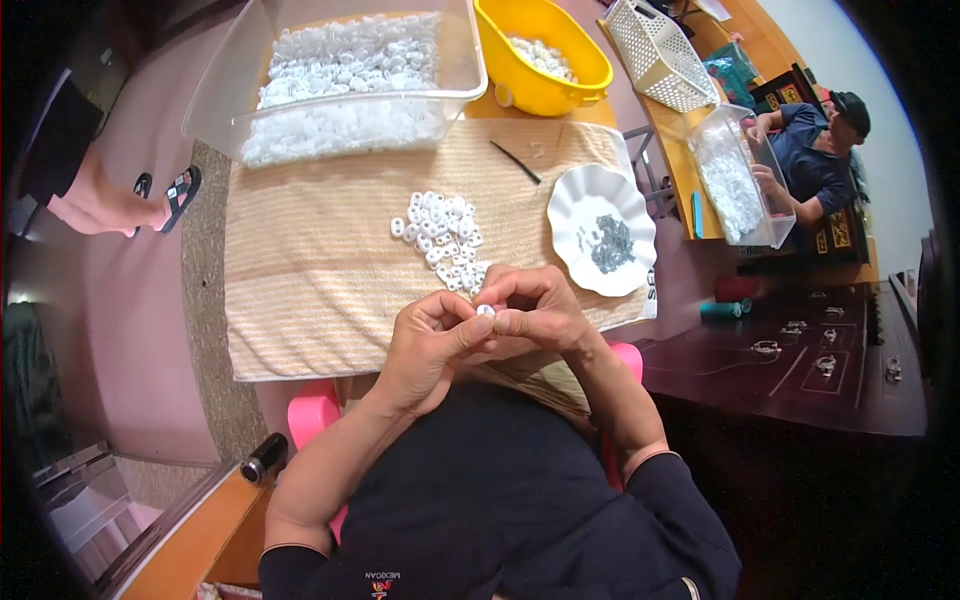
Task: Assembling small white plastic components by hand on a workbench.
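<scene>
My left hand [437,338] and my right hand [543,308] meet over the table's near edge. Both pinch one small white plastic piece [486,311] between thumbs and fingertips. Just beyond my fingers lies a loose pile of small white oval plastic pieces [437,228], many showing two holes. To the right of the pile, a white scalloped plate [571,205] holds a heap of tiny grey parts [608,243], too small to name. A thin black stick [516,162] rests on the striped towel [310,260] beyond the plate.
A large clear bin [345,110] of white pieces stands at the far left, beside a yellow tub [560,95] with more. At the right, a person [815,150] sits at another table with a clear bin [775,190]. Someone's legs [100,200] show at the left.
</scene>
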{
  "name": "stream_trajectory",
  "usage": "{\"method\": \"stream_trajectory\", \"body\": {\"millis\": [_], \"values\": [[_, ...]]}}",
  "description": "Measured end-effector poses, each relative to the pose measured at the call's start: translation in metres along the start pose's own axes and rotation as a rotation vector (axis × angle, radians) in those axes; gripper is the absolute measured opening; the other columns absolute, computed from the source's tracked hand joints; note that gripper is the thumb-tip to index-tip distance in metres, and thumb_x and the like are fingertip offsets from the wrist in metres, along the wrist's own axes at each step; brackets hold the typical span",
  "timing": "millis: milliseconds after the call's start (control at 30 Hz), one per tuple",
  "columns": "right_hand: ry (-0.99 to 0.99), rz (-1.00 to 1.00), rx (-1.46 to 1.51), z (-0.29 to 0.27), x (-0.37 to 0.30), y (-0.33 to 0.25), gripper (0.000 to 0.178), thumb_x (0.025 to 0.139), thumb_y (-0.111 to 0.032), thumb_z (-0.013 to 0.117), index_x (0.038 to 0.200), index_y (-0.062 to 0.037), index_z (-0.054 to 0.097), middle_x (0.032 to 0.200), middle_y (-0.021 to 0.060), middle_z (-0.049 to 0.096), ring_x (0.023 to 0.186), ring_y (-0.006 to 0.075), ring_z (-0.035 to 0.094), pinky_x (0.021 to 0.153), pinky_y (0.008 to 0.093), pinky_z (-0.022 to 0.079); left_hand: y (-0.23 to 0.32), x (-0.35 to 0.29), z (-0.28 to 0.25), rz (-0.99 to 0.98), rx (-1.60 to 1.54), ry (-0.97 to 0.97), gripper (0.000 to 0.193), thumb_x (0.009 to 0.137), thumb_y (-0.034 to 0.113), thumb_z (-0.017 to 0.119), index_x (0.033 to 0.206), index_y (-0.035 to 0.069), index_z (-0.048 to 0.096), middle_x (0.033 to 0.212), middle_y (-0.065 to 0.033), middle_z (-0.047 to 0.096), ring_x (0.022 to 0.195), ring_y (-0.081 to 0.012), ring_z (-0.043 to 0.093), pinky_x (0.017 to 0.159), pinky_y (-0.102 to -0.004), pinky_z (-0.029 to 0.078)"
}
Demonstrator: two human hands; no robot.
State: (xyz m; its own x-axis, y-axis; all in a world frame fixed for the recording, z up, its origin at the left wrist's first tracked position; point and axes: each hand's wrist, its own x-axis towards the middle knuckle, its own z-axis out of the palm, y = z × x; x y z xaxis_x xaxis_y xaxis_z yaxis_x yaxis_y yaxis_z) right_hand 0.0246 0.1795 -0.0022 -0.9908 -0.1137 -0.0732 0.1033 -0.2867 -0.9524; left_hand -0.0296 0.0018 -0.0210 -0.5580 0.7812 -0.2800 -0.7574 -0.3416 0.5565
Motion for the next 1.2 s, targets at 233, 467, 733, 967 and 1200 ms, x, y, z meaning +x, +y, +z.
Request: {"method": "stream_trajectory", "body": {"millis": [233,467,733,967,1200], "values": [[0.001,0.18,0.108,-0.012,0.0,0.0,0.016,0.084,-0.003,0.068,0.098,0.002,0.062,0.095,0.0052,0.056,0.085,0.0113,0.055,0.075,0.0238,0.045,0.0,0.003,-0.001,-0.053,-0.038,0.015,0.012,0.086,0.006,0.067,0.087,0.007,0.056,0.083,-0.0059,0.065,0.074,-0.0138,0.065,0.068,-0.0255,0.056],[0.06,0.038,-0.122,-0.01,0.007,-0.024,0.008,0.086,0.004,0.063,0.092,0.0016,0.058,0.102,0.0091,0.058,0.092,0.0119,0.058,0.079,0.0245,0.049,0.004,0.003,0.002,-0.038,-0.09,0.069,0.01,0.088,0.008,0.066,0.089,0.006,0.056,0.097,-0.0093,0.065,0.08,-0.0127,0.064,0.07,-0.0237,0.056],[0.598,-0.356,-0.622,-0.068,0.062,-0.101,0.019,0.087,-0.01,0.065,0.096,0.0076,0.066,0.082,0.0096,0.067,0.071,0.0134,0.065,0.068,0.0239,0.054,0.002,0.0,0.004,-0.02,-0.04,0.077,0.011,0.087,0.006,0.066,0.091,0.004,0.056,0.109,-0.0143,0.061,0.081,-0.012,0.063,0.075,-0.0247,0.056],[0.752,-0.477,-0.805,-0.131,0.121,-0.128,0.035,0.086,-0.011,0.068,0.115,0.0067,0.061,0.093,0.0122,0.067,0.079,0.0147,0.064,0.073,0.0235,0.054,-0.001,0.005,0.002,0.001,-0.031,0.092,0.01,0.085,0.004,0.068,0.089,0.004,0.06,0.108,-0.012,0.062,0.082,-0.0103,0.062,0.076,-0.0251,0.055],[0.218,-0.275,-1.006,-0.068,0.086,-0.068,0.014,0.084,-0.006,0.069,0.098,-0.0003,0.068,0.082,0.0026,0.065,0.073,0.0068,0.058,0.064,0.0227,0.048,0.006,0.0,0.004,0.022,-0.018,0.11,0.009,0.085,0.007,0.069,0.087,0.004,0.061,0.104,-0.009,0.063,0.078,-0.0092,0.061,0.073,-0.0246,0.054]]}}
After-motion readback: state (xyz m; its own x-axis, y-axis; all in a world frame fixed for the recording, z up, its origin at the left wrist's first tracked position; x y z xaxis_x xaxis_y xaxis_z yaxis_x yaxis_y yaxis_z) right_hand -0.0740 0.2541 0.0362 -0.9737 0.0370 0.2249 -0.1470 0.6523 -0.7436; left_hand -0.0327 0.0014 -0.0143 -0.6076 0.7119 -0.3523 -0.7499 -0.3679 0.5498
